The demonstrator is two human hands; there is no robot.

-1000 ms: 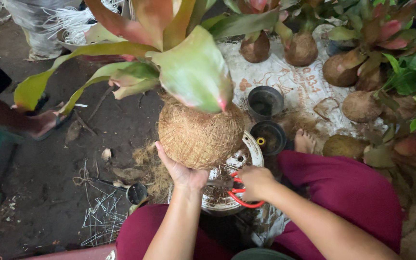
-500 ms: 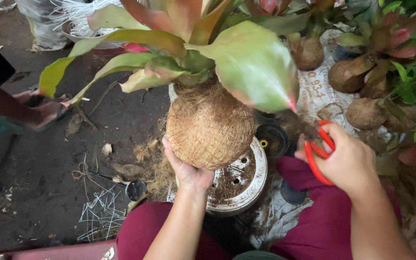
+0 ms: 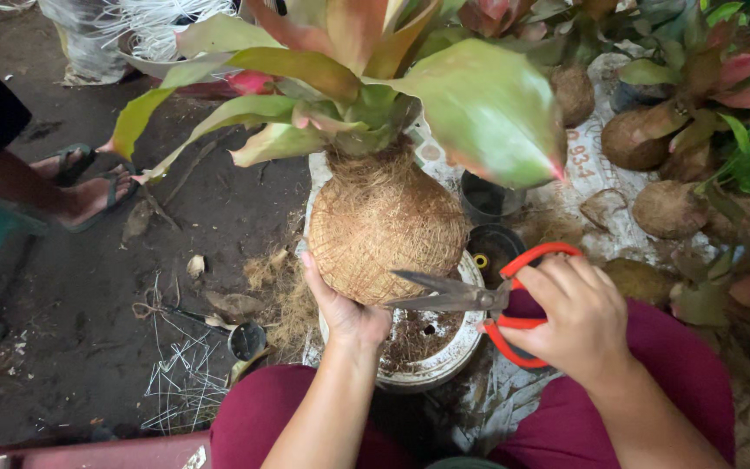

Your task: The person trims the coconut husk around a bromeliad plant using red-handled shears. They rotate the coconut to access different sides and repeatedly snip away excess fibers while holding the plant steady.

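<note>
Head view: left hand (image 3: pixel 345 308) cups fibre ball (image 3: pixel 385 227); right hand (image 3: pixel 576 317) grips scissors (image 3: pixel 479 300), tips perhaps touching.

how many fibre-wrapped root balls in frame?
6 visible: one fibre ball on the left hand; one top centre; right side, plus a partly covered one. Leaves may hide more.

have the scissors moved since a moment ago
Yes. The red-handled scissors swung left in the right hand; their blades now reach the fibre ball above the white dish.
</note>
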